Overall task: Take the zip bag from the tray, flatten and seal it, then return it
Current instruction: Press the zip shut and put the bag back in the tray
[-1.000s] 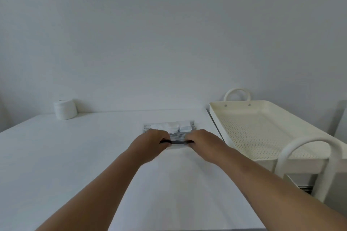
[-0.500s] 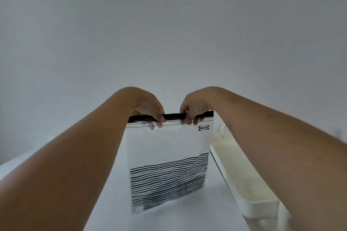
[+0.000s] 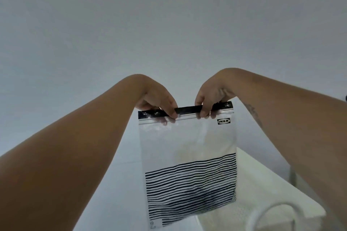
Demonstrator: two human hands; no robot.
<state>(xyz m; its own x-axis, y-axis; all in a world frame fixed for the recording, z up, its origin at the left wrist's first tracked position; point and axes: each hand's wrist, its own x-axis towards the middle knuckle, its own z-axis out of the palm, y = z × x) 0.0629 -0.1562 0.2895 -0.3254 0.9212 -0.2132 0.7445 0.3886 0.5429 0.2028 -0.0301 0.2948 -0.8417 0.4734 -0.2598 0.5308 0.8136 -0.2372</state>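
Note:
A clear zip bag [image 3: 187, 144] with a black top strip and black wavy stripes on its lower half hangs upright in the air. My left hand [image 3: 155, 99] pinches the black strip left of its middle. My right hand [image 3: 212, 95] pinches the same strip right of its middle. The bag hangs flat, its lower edge above the table [image 3: 120, 184] and partly in front of the cream perforated tray [image 3: 262, 189] at the lower right.
The tray's curved white handle [image 3: 270, 212] arcs up at the bottom right. A plain grey wall fills the upper part of the view.
Both hands lifted the bag off the table, where it lay folded, and it now hangs unfolded. In the last half second it shifted right, over the tray.

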